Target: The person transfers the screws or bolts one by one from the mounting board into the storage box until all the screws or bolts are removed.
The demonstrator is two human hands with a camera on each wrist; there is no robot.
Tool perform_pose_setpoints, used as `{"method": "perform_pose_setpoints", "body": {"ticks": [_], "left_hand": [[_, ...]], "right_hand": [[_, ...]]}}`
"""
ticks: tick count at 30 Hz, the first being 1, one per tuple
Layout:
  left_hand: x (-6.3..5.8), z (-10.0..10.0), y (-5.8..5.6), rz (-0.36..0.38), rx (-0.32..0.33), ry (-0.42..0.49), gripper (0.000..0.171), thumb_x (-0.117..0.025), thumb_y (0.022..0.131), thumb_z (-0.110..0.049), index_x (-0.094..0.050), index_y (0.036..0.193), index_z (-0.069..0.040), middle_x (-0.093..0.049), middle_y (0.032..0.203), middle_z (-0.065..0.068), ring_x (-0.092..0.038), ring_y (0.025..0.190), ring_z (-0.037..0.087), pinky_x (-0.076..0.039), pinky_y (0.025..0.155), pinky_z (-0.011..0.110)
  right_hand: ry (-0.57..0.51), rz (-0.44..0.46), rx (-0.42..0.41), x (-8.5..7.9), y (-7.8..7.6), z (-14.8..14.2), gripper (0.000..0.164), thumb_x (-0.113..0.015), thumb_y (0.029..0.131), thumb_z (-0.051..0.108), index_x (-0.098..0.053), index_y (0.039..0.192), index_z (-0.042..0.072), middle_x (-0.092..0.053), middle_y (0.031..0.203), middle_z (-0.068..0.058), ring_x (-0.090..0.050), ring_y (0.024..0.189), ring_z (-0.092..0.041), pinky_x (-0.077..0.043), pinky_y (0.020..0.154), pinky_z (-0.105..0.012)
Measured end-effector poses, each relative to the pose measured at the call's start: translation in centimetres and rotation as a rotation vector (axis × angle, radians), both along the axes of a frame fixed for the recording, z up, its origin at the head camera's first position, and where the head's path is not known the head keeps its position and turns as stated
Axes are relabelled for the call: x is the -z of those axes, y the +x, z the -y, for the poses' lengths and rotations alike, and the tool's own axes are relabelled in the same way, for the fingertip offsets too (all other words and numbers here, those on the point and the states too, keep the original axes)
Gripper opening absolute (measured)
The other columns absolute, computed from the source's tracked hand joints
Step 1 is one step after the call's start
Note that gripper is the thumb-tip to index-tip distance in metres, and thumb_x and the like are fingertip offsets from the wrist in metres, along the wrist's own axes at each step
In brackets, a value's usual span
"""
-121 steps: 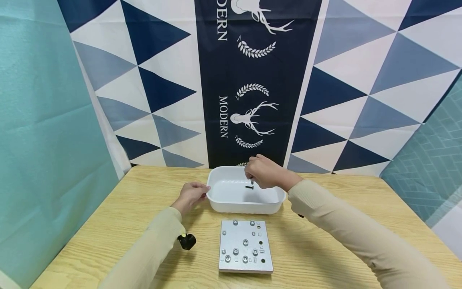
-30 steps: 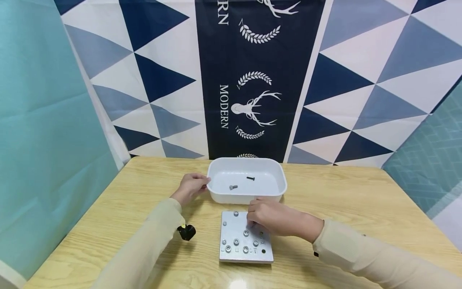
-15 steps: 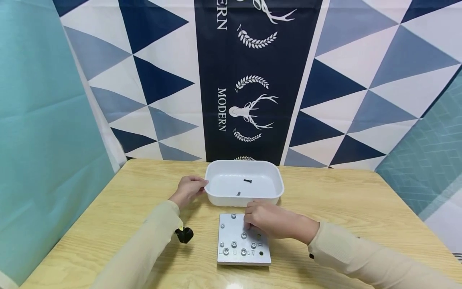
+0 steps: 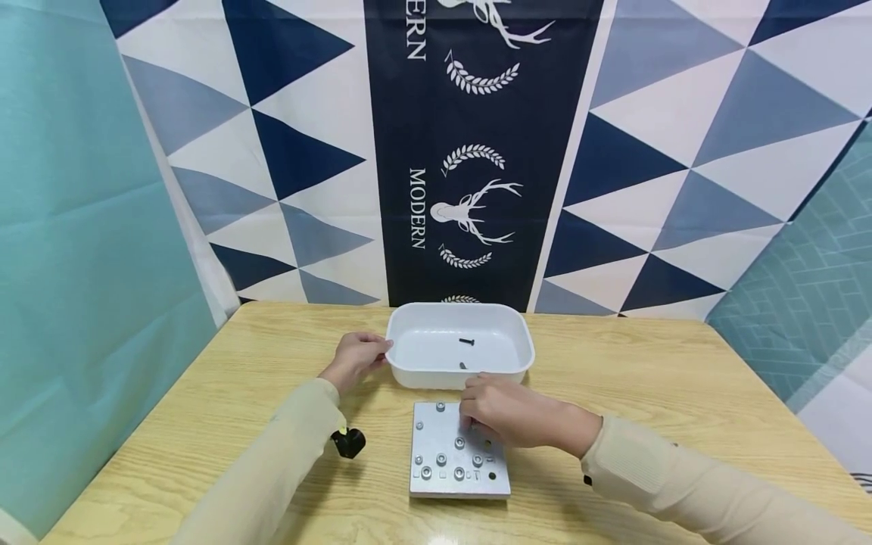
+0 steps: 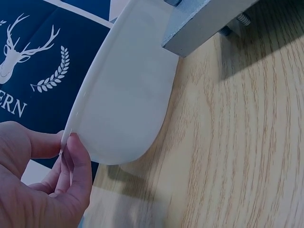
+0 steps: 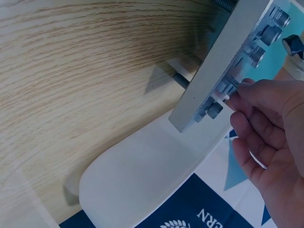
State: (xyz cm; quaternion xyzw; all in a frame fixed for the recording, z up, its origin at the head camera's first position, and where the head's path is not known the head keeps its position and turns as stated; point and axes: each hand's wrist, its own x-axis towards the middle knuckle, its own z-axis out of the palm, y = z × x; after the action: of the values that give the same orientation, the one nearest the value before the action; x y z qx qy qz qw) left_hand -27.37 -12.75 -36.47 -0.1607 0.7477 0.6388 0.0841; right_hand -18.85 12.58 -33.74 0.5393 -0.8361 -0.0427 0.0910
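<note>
My left hand (image 4: 357, 353), just left of the middle of the frame, pinches the near left end of the white tray (image 4: 429, 380), thumb on one side of the rim and fingers on the other. The tray sits on the wooden counter (image 4: 279, 371) a little below the center of the frame. Inside it lie a dark screw (image 4: 466, 341) and, close to the front wall, a small gray piece (image 4: 463, 366) too small to make out.

My right hand (image 4: 511, 412) is over the upper right corner of the metal plate (image 4: 436, 433), at the lower center of the frame, just in front of the tray. In the right wrist view, my thumb and forefinger pinch a bolt (image 6: 232, 82) on the plate's face, the other fingers curled loosely below. More bolts stand across the plate, and a threaded shank (image 6: 180, 80) pokes out of its underside.

A black band (image 4: 470, 121) with white deer heads runs down the patterned backdrop (image 4: 300, 68), top center.
</note>
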Motion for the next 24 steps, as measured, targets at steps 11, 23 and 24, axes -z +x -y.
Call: {"method": "perform_pose_setpoints", "body": {"ticks": [11, 23, 24], "left_hand": [[-0.1, -0.09, 0.33, -0.045, -0.007, -0.037, 0.024, -0.064, 0.092, -0.014, -0.06, 0.111, 0.002, -0.057, 0.107, 0.014, -0.058, 0.078, 0.013, -0.057, 0.076, 0.023], [-0.1, -0.07, 0.31, -0.042, -0.004, -0.057, 0.023, -0.066, 0.091, -0.014, -0.062, 0.109, 0.001, -0.059, 0.103, 0.013, -0.058, 0.078, 0.014, -0.055, 0.068, 0.018], [-0.09, -0.05, 0.29, -0.043, -0.004, -0.059, 0.023, -0.066, 0.091, -0.013, -0.062, 0.108, 0.001, -0.059, 0.103, 0.013, -0.058, 0.078, 0.014, -0.055, 0.068, 0.018]], "right_hand": [[-0.032, -0.027, -0.02, -0.29, -0.17, -0.13, 0.007, -0.072, 0.083, 0.011, -0.069, 0.087, 0.016, -0.067, 0.081, 0.009, -0.053, 0.077, -0.007, -0.049, 0.076, -0.023], [-0.082, -0.055, -0.049, -0.92, -0.13, -0.14, 0.013, -0.075, 0.078, 0.008, -0.068, 0.084, 0.016, -0.064, 0.079, 0.009, -0.054, 0.077, -0.007, -0.049, 0.074, -0.022], [-0.088, -0.064, -0.051, -1.04, -0.18, -0.11, 0.013, -0.075, 0.078, 0.008, -0.068, 0.084, 0.016, -0.064, 0.079, 0.009, -0.054, 0.077, -0.007, -0.049, 0.073, -0.022]]}}
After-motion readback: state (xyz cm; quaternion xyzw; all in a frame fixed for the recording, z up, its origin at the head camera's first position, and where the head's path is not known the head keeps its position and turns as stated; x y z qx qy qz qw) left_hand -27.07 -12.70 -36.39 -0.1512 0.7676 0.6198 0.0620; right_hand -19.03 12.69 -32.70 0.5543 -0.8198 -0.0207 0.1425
